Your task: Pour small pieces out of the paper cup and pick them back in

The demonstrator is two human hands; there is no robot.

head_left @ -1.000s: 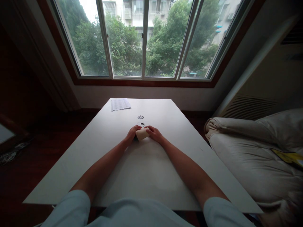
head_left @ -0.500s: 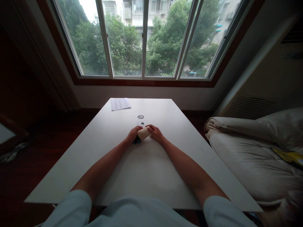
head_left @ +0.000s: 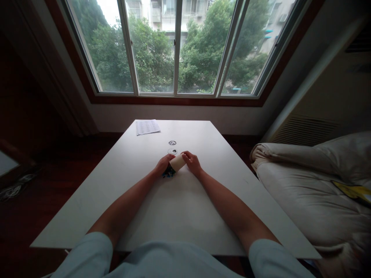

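- What do the hands hold?
- The left hand (head_left: 163, 164) and right hand (head_left: 193, 162) each have a grip closed round a tan paper cup (head_left: 177, 162). It is tipped low over the white counter (head_left: 179, 208).
- Is anything out?
- Little dark and blue bits (head_left: 169, 174) lie by its mouth. I can't tell if more are inside.

We can read no words, numbers or brand names anywhere in this view. A sheet of paper (head_left: 147, 126) at the far left corner of the white table (head_left: 179, 216) carries rows of fine print, too small and blurred to make out. Two small round discs (head_left: 172, 147) with dark marks and the pale cup (head_left: 177, 162) show us nothing legible.
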